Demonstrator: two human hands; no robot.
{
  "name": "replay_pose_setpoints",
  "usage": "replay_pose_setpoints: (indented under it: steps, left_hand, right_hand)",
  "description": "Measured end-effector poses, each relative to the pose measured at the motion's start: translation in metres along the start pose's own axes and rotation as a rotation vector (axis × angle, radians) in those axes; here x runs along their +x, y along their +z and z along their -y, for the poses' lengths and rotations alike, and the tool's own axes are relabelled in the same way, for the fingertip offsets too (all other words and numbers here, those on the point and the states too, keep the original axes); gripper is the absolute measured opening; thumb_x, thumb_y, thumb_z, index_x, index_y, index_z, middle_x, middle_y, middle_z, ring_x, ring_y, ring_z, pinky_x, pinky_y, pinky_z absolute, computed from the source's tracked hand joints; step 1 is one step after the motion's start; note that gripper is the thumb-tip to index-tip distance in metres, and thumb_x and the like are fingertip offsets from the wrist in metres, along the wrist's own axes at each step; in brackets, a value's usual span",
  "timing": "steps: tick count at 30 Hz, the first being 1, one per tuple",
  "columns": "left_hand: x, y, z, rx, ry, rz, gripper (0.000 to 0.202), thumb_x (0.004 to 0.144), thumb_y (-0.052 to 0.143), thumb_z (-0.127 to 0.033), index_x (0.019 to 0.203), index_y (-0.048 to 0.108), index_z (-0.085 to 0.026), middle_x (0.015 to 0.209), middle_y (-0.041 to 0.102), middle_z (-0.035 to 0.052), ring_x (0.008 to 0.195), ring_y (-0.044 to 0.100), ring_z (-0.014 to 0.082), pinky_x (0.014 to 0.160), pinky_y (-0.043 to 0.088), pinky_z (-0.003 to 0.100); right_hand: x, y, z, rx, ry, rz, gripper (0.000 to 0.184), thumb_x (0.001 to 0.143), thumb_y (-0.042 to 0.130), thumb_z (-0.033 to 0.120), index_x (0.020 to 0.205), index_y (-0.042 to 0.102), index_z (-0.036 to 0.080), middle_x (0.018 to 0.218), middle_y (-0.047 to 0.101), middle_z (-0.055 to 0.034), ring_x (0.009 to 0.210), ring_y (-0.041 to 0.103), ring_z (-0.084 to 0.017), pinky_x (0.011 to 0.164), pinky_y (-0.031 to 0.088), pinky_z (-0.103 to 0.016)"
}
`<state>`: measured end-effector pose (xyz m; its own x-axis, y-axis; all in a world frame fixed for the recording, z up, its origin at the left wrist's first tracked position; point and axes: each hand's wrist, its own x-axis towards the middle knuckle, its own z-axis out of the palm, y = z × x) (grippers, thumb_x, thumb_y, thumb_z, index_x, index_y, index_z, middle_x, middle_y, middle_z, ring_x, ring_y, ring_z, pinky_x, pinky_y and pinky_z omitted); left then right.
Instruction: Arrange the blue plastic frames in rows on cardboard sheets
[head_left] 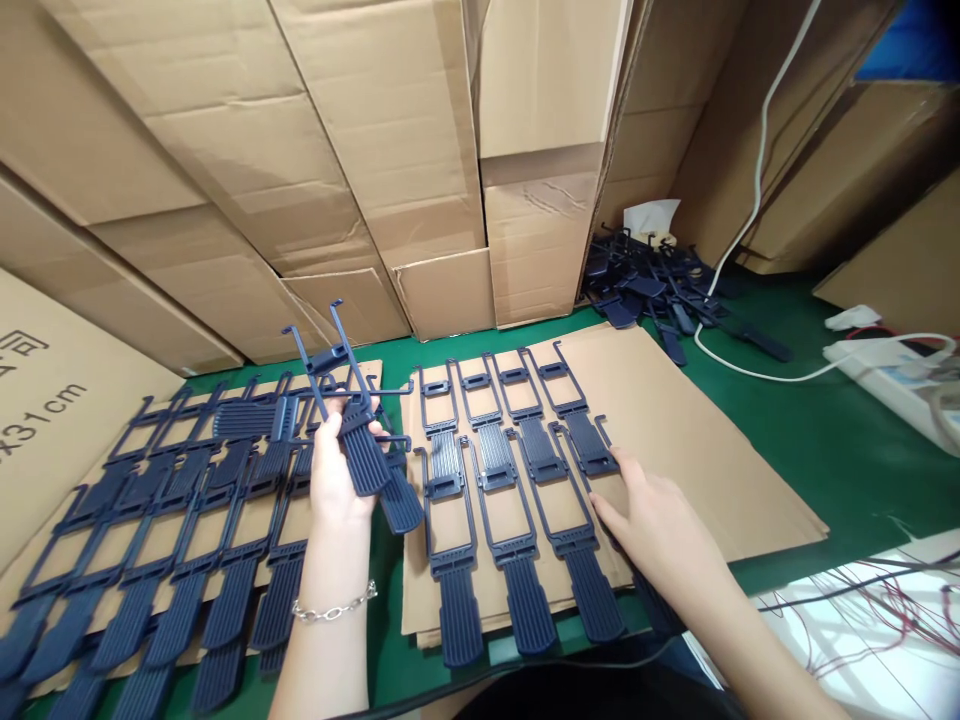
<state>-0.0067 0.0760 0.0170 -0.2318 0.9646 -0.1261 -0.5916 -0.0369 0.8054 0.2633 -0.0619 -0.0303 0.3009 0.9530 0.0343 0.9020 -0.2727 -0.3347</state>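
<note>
My left hand (334, 475) is raised over the gap between two groups of parts, closed around a few dark blue plastic brackets (365, 460) with hooked arms and ribbed paddles. They cross one another at different angles. To the right, my right hand (660, 525) is low over the cardboard sheet (697, 440), thumb and forefinger at the sides of another bracket (655, 603). My hand covers much of that one. It lies at the right end of a neat row of matching brackets (527, 600), whose hooked ends overlap the paddles of the row behind.
More brackets (172, 610) lie in overlapping rows at left, one lying crosswise on top. A loose heap of them (652, 280) sits at the back right. Cardboard boxes (420, 130) wall off the back. A white cable (761, 150), a power strip (900, 380) and thin red wires (862, 620) are at right.
</note>
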Motion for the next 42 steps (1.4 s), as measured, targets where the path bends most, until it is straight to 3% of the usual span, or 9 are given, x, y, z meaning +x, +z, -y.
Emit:
replay_pose_setpoints:
  steps: [5, 10, 17, 25, 30, 33, 36, 39, 42]
  left_hand:
    - [-0.001, 0.000, 0.003, 0.020, -0.009, -0.003, 0.025, 0.084, 0.038, -0.023, 0.101, 0.056, -0.021, 0.083, 0.064, 0.0052, 0.046, 0.055, 0.0095, 0.039, 0.046, 0.018]
    - [-0.004, -0.003, 0.006, 0.047, -0.001, 0.034, 0.030, 0.076, 0.050, -0.024, 0.106, 0.054, -0.022, 0.083, 0.064, 0.0053, 0.046, 0.055, 0.0108, 0.040, 0.047, 0.020]
    - [-0.003, -0.007, 0.011, 0.074, 0.027, 0.061, 0.041, 0.067, 0.064, -0.032, 0.105, 0.054, -0.022, 0.079, 0.065, 0.0023, 0.050, 0.058, 0.0124, 0.044, 0.049, 0.022]
    - [-0.002, 0.001, 0.011, -0.089, -0.016, -0.066, 0.019, 0.083, 0.047, -0.025, 0.093, 0.061, -0.017, 0.074, 0.066, 0.0010, 0.061, 0.062, 0.0117, 0.060, 0.050, 0.019]
    - [-0.004, 0.005, 0.007, -0.152, -0.010, -0.112, 0.038, 0.093, 0.028, -0.032, 0.094, 0.062, -0.014, 0.085, 0.066, 0.0080, 0.078, 0.064, 0.0167, 0.067, 0.051, 0.024]
    - [-0.004, 0.002, 0.005, -0.130, -0.019, -0.097, 0.036, 0.093, 0.027, -0.029, 0.092, 0.060, -0.014, 0.076, 0.066, 0.0077, 0.063, 0.062, 0.0152, 0.056, 0.050, 0.023]
    - [-0.004, -0.002, 0.003, -0.108, -0.018, -0.078, 0.032, 0.093, 0.029, -0.032, 0.091, 0.059, -0.018, 0.070, 0.064, 0.0056, 0.040, 0.049, 0.0099, 0.043, 0.045, 0.021]
    - [-0.003, -0.004, 0.000, -0.136, 0.009, -0.078, 0.033, 0.093, 0.028, -0.031, 0.088, 0.059, -0.019, 0.075, 0.064, 0.0071, 0.037, 0.044, 0.0073, 0.042, 0.044, 0.021]
    - [-0.001, -0.004, -0.003, -0.169, 0.022, -0.094, 0.033, 0.093, 0.029, -0.030, 0.086, 0.059, -0.019, 0.076, 0.064, 0.0077, 0.039, 0.045, 0.0069, 0.041, 0.043, 0.020]
  right_hand:
    - [0.015, -0.019, 0.006, 0.017, -0.112, -0.184, 0.040, 0.084, 0.042, 0.037, 0.115, 0.053, 0.014, 0.103, 0.061, -0.0113, 0.095, 0.055, -0.028, 0.077, 0.046, -0.040]
    - [0.042, -0.039, 0.053, 0.193, -0.397, -0.328, 0.039, 0.084, 0.043, 0.033, 0.117, 0.053, 0.013, 0.117, 0.056, -0.0105, 0.110, 0.049, -0.025, 0.091, 0.040, -0.038]
    - [0.067, -0.046, 0.144, 0.531, -0.621, 0.205, 0.027, 0.085, 0.044, 0.034, 0.084, 0.067, 0.021, 0.077, 0.066, -0.0005, 0.070, 0.059, -0.013, 0.062, 0.042, -0.022]
    - [0.084, -0.029, 0.206, 0.378, -0.565, 0.153, 0.038, 0.080, 0.043, 0.048, 0.074, 0.064, 0.017, 0.075, 0.064, -0.0091, 0.072, 0.059, -0.022, 0.059, 0.043, -0.029]
    - [0.090, -0.021, 0.220, 0.676, -0.561, 0.188, 0.029, 0.076, 0.047, 0.040, 0.056, 0.050, 0.018, 0.056, 0.054, -0.0005, 0.057, 0.051, -0.015, 0.052, 0.038, -0.025]
    - [0.092, -0.034, 0.213, 1.052, -0.511, 0.235, 0.031, 0.075, 0.047, 0.041, 0.054, 0.040, 0.018, 0.048, 0.042, 0.0047, 0.049, 0.045, -0.010, 0.047, 0.034, -0.020]
    - [0.096, -0.060, 0.178, 1.346, -0.417, 0.327, 0.030, 0.073, 0.051, 0.043, 0.059, 0.041, 0.018, 0.054, 0.046, 0.0046, 0.053, 0.049, -0.009, 0.049, 0.038, -0.020]
    - [0.100, -0.083, 0.113, 1.485, -0.216, 0.330, 0.020, 0.074, 0.046, 0.037, 0.074, 0.052, 0.018, 0.086, 0.062, -0.0041, 0.080, 0.060, -0.016, 0.063, 0.048, -0.028]
    - [0.102, -0.089, 0.030, 1.522, 0.062, 0.199, 0.032, 0.082, 0.030, 0.038, 0.079, 0.057, 0.021, 0.110, 0.059, -0.0083, 0.103, 0.055, -0.022, 0.072, 0.049, -0.039]
